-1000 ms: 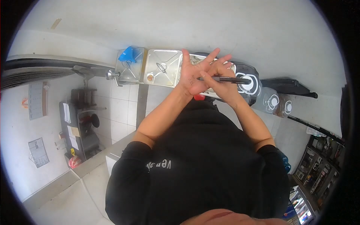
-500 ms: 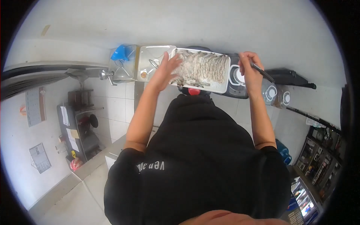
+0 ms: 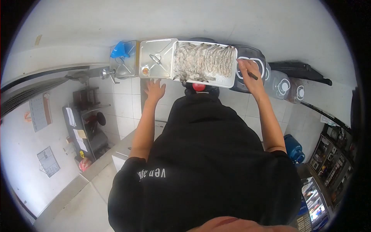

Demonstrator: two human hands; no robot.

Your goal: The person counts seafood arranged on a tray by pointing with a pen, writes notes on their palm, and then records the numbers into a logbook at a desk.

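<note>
A white tray [image 3: 234, 73] holds what look like raw grey shrimp [image 3: 205, 60], laid in rows on the right and loosely heaped on the left. My right hand [image 3: 252, 79] is by the tray's right rim, closed around a slim dark pen-like tool [image 3: 253, 75]; whether its fingers touch the rim I cannot tell. My left hand [image 3: 155, 91] holds nothing, its fingers spread, just below the front edge of a square metal tin [image 3: 164, 48] that stands left of the tray.
Another tin [image 3: 129, 69] with a blue plastic piece [image 3: 120, 49] on top stands farther left, beside a metal clamp-like fitting [image 3: 108, 74]. Right of the tray are clear jugs [image 3: 279, 85] with white handles. Something red [image 3: 199, 87] shows under the tray's front edge.
My left hand has moved from above the tray's left end down and left, off the shrimp. The right hand has shifted slightly down and left, still holding the dark tool.
</note>
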